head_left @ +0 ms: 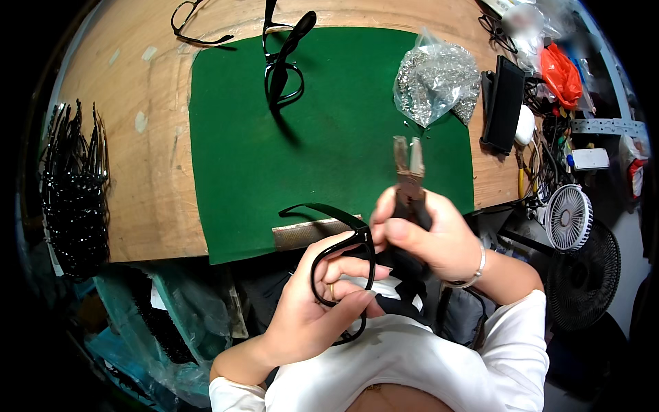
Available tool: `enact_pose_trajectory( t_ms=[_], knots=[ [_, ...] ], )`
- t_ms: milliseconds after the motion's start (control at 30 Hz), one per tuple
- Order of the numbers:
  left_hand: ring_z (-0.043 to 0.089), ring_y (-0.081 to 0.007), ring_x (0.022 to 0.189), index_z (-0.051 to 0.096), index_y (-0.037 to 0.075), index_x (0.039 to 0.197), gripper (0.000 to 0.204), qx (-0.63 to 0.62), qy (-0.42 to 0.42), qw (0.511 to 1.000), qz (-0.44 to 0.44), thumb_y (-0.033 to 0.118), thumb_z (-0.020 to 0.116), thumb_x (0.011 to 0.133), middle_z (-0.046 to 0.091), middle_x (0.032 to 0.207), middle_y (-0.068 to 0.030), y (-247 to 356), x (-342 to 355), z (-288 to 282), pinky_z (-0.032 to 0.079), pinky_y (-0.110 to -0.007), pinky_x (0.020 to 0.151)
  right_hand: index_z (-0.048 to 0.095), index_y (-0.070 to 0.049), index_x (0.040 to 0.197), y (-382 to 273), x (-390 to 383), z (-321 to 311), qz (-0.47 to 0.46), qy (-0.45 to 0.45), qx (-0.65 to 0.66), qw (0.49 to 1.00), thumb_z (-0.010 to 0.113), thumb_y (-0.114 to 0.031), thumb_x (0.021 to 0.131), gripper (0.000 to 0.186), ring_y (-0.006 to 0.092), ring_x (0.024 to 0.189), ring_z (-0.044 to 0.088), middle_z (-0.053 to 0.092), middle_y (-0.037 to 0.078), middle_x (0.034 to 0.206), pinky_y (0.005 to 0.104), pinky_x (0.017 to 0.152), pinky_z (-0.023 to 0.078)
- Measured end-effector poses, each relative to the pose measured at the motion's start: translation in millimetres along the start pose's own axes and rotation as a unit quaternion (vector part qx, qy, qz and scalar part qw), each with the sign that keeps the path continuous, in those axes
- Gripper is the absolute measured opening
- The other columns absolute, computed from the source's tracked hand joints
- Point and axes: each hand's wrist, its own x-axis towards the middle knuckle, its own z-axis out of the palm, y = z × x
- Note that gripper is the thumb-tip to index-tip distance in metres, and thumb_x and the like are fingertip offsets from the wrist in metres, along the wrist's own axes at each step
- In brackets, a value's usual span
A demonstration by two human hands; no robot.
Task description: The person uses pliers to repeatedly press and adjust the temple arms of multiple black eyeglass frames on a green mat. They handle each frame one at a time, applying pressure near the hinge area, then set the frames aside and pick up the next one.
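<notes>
My left hand (pixel 316 309) grips a black eyeglass frame (pixel 364 237) near the mat's front edge, one temple stretching out over the mat. Just to its right, my right hand (pixel 429 233) is wrapped round dark metal pliers (pixel 410 180), their jaws pointing up and parted. A flat strip (pixel 288 237) lies on the green mat (pixel 240 151) behind the held frame. More black frames (pixel 281 75) rest at the mat's back, and a clear bag of small silvery pieces (pixel 429 79) is at its back right.
Stacked black frames (pixel 75 192) lie on the wooden table (pixel 144 172) at left, another pair (pixel 185 20) at the back. At right are a black device (pixel 502 103), a white object (pixel 524 125), yellow-handled pliers (pixel 520 175), cables, a red bag (pixel 561 75) and fans (pixel 568 214). Plastic-lined bins (pixel 185 316) sit below.
</notes>
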Motion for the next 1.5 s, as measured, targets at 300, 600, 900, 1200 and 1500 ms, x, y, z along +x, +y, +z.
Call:
enact_pose_trajectory(
  t_ms=[300, 600, 900, 1200, 1500],
  knots=[
    [0.061, -0.016, 0.074, 0.034, -0.005, 0.119, 0.043, 0.016, -0.001, 0.998, -0.057, -0.009, 0.047, 0.079, 0.055, 0.102, -0.0155, 14, -6, -9, 0.047, -0.025, 0.068, 0.05, 0.004, 0.095, -14, -10, -24, 0.029, -0.217, -0.386, 0.896, 0.05, -0.03, 0.086, 0.035, 0.0226, 0.06, 0.056, 0.054, 0.013, 0.064, 0.0322, 0.056, 0.043],
    [0.061, -0.016, 0.074, 0.034, -0.005, 0.12, 0.043, 0.032, 0.008, 0.997, -0.069, -0.009, 0.047, 0.079, 0.055, 0.102, -0.0158, 9, -8, -7, 0.047, -0.024, 0.068, 0.052, 0.006, 0.087, -26, -1, -17, 0.045, -0.232, -0.481, 0.845, 0.05, -0.032, 0.084, 0.038, 0.0343, 0.06, 0.056, 0.055, 0.019, 0.06, 0.0397, 0.057, 0.043],
    [0.06, -0.0156, 0.072, 0.033, -0.003, 0.121, 0.042, 0.022, 0.024, 0.998, -0.057, -0.008, 0.047, 0.081, 0.055, 0.104, -0.0149, 11, -1, 5, 0.047, -0.023, 0.064, 0.055, 0.0, 0.083, -29, -1, -20, 0.056, -0.193, -0.501, 0.842, 0.059, -0.031, 0.08, 0.031, 0.0256, 0.055, 0.055, 0.056, 0.012, 0.062, 0.0329, 0.052, 0.043],
    [0.06, -0.0174, 0.075, 0.039, -0.003, 0.118, 0.04, 0.049, 0.05, 0.996, -0.053, -0.005, 0.051, 0.08, 0.057, 0.101, -0.0135, 23, -3, 5, 0.048, -0.026, 0.066, 0.052, 0.004, 0.085, 9, 24, -50, -0.035, -0.019, -0.523, 0.851, 0.057, -0.033, 0.079, 0.038, 0.0353, 0.069, 0.057, 0.056, 0.022, 0.073, 0.0382, 0.061, 0.045],
    [0.058, -0.0239, 0.072, 0.053, 0.0, 0.099, 0.035, 0.635, 0.243, 0.733, 0.008, 0.0, 0.064, 0.066, 0.06, 0.084, -0.0144, 78, 14, -122, 0.045, -0.031, 0.065, 0.056, 0.001, 0.084, 14, 28, -53, -0.09, -0.014, -0.505, 0.859, 0.058, -0.03, 0.079, 0.031, 0.0322, 0.065, 0.057, 0.057, 0.018, 0.069, 0.0357, 0.06, 0.045]
  ],
)
